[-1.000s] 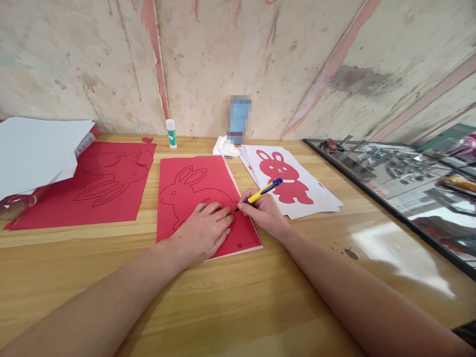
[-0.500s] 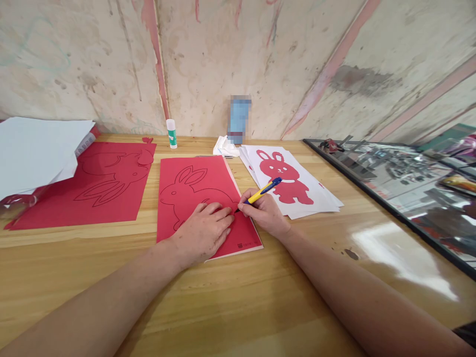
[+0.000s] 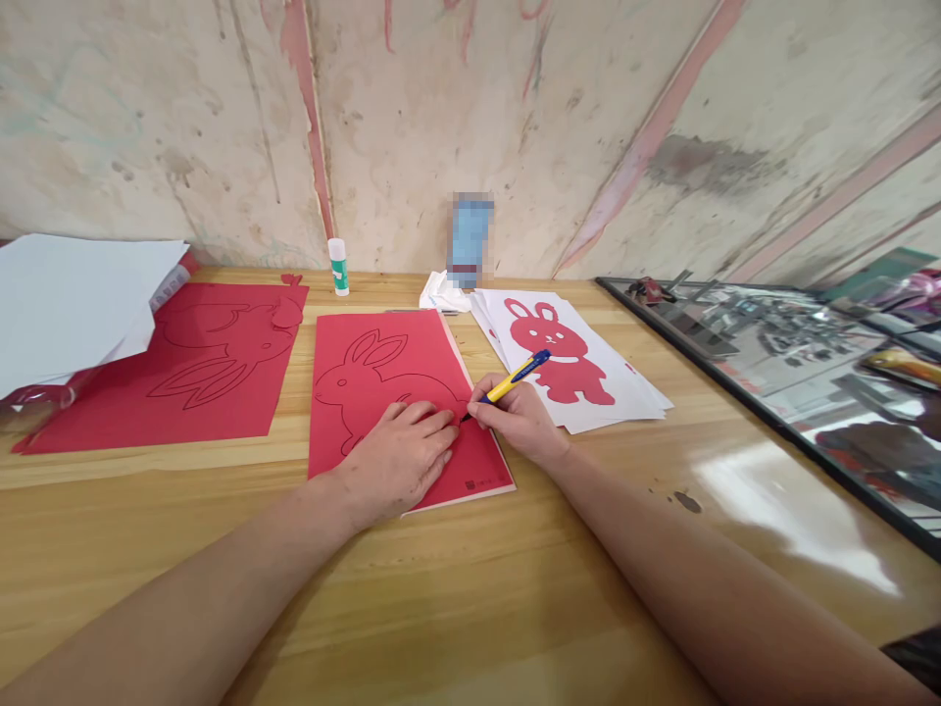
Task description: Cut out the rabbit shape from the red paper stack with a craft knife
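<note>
A red sheet point(image 3: 433, 343) printed with a rabbit outline lies in front of me, with a pale layer showing under its right edge. My left hand point(image 3: 404, 453) rests on it palm down, fingers stretched over the rabbit's lower body. My right hand point(image 3: 519, 422) pinches a yellow-and-blue pen-shaped tool point(image 3: 517, 377) at the sheet's right side. The tool slants up to the right, its thin dark tip at the paper by the rabbit's rear, close to my left fingertips. Whether that tip is a nib or a blade, I cannot tell.
White sheets bearing a red rabbit cut-out point(image 3: 575, 379) lie to the right. At left are another printed red sheet point(image 3: 242, 412) and white papers point(image 3: 80, 304). A glue stick point(image 3: 338, 267), crumpled tissue point(image 3: 441, 292) and blurred blue object point(image 3: 470, 235) stand near the wall. A black-framed glossy panel point(image 3: 735, 392) lies far right.
The view has shifted slightly. Both hands keep nearly the same places on the red sheet, with the tool's tip still near the rabbit's rear.
</note>
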Action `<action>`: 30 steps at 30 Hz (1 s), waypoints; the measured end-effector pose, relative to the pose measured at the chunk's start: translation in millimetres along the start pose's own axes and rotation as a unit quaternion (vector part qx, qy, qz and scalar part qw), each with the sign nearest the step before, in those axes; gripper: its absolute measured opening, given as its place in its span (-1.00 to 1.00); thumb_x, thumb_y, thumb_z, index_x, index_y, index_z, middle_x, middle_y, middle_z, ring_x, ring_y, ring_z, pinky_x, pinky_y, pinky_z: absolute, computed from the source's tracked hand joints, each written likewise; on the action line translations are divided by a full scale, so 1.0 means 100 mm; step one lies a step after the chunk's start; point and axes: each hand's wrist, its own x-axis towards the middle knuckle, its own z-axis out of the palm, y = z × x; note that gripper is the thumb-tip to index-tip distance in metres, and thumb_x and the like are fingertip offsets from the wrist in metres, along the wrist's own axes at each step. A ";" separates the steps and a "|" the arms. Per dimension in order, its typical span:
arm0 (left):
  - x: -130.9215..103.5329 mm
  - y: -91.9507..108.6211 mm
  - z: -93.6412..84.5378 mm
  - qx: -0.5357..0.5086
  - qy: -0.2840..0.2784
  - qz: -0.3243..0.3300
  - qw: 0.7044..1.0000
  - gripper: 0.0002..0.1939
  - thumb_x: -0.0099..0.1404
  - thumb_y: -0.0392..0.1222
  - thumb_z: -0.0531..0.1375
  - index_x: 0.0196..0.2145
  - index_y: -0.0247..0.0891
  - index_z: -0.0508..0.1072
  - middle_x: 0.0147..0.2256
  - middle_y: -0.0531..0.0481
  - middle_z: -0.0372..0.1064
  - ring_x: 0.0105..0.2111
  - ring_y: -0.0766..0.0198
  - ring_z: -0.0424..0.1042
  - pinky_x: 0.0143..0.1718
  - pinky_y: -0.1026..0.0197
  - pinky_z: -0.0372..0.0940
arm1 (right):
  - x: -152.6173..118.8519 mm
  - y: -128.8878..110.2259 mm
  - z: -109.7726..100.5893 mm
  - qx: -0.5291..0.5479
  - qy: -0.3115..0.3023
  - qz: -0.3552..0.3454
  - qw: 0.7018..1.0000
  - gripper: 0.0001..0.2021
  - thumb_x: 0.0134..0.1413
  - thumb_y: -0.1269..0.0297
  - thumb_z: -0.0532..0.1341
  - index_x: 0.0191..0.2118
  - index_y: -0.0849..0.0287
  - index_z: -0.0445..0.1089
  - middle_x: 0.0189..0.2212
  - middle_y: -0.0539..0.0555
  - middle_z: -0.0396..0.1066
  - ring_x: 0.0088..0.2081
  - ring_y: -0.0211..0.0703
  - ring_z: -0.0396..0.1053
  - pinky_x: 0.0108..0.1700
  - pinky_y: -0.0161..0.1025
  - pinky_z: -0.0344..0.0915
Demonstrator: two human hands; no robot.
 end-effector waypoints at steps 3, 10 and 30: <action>-0.01 -0.01 0.00 0.000 0.014 0.004 1.000 -0.66 0.43 -0.23 -0.06 0.02 -0.32 0.40 0.05 -0.15 0.37 0.03 0.03 0.27 0.04 -0.10 0.19 | 0.02 0.05 0.00 0.059 0.022 0.023 0.998 -0.82 -0.11 0.19 0.26 -0.47 0.16 0.29 -0.69 -0.10 0.22 -0.62 -0.32 0.14 -0.54 -0.31 0.06; -0.05 -0.02 -0.04 -0.003 0.056 -0.002 0.998 -0.71 0.41 -0.28 -0.04 -0.11 -0.31 0.46 -0.19 -0.14 0.44 -0.13 0.12 0.34 -0.03 0.04 0.24 | 0.06 0.08 0.00 0.118 0.026 0.033 0.992 -0.82 -0.15 0.20 0.27 -0.49 0.16 0.28 -0.71 -0.12 0.21 -0.64 -0.35 0.12 -0.56 -0.34 0.02; -0.45 0.13 -0.25 0.082 -0.032 -0.029 0.996 -0.59 0.44 -0.09 -0.05 0.10 -0.30 0.37 0.13 -0.21 0.30 0.12 0.05 0.27 0.12 -0.07 0.22 | 0.02 0.04 -0.01 0.129 0.027 -0.023 0.991 -0.83 -0.24 0.26 0.28 -0.47 0.17 0.31 -0.64 -0.10 0.28 -0.57 -0.30 0.21 -0.49 -0.32 0.14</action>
